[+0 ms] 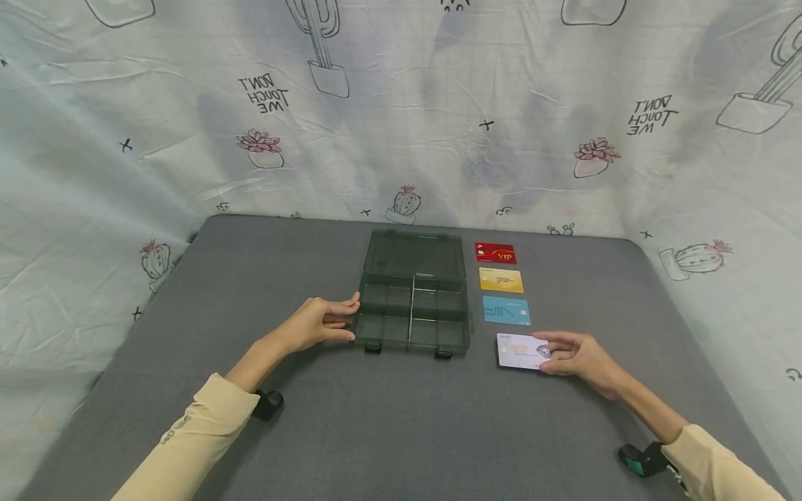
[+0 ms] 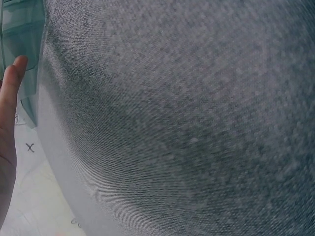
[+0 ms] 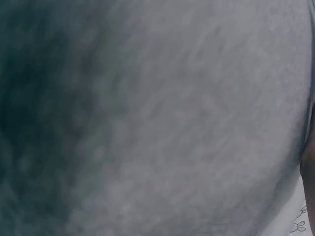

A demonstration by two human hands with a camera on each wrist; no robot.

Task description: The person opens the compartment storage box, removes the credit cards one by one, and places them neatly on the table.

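A translucent dark green plastic box (image 1: 410,334) lies on the table, its lid (image 1: 415,255) folded back away from me and its compartments facing up. At its left side is my left hand (image 1: 316,321), fingers extended, the thumb tip by the front corner and the index fingertip further back along the edge. In the left wrist view, a finger of the left hand (image 2: 9,98) overlaps the box wall (image 2: 29,49). My right hand (image 1: 579,358) pinches the right end of a white card (image 1: 520,351) between thumb and fingers. Only a sliver of the right hand (image 3: 308,167) enters the right wrist view.
Behind the white card, a blue card (image 1: 506,310), a yellow card (image 1: 501,280) and a red card (image 1: 496,252) lie in a column right of the box. Grey fabric covers the table (image 1: 376,431). A pale curtain (image 1: 426,104) with cactus drawings hangs behind and at both sides.
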